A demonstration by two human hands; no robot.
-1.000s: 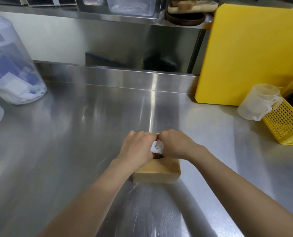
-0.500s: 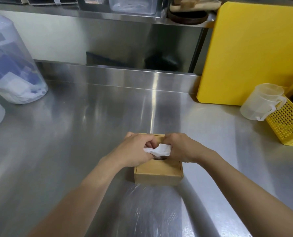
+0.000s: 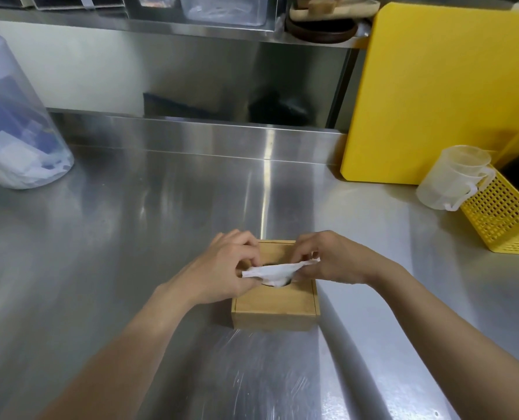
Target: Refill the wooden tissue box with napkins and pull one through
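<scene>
So the brushed stainless steel bench [image 3: 131, 253] carries everything here, and the square light wooden tissue box [image 3: 274, 307] sits near its front edge, lid on, round hole on top. The box looks rigid and light enough to skid on that slick steel if you tug hard, so I'd say pull gently or pin it down with a palm.

The white paper napkin [image 3: 271, 272] is poking up out of the hole, stretched flat between both hands. It's thin, soft stuff and will probably tear if yanked, so best taken by the edges or corners, close to the hole.

Left hand [image 3: 221, 271] is pinched closed on the napkin's left end, thumb and fingertips. Right hand [image 3: 333, 259] is pinching the right end the same way, the heel resting on the box top.
</scene>
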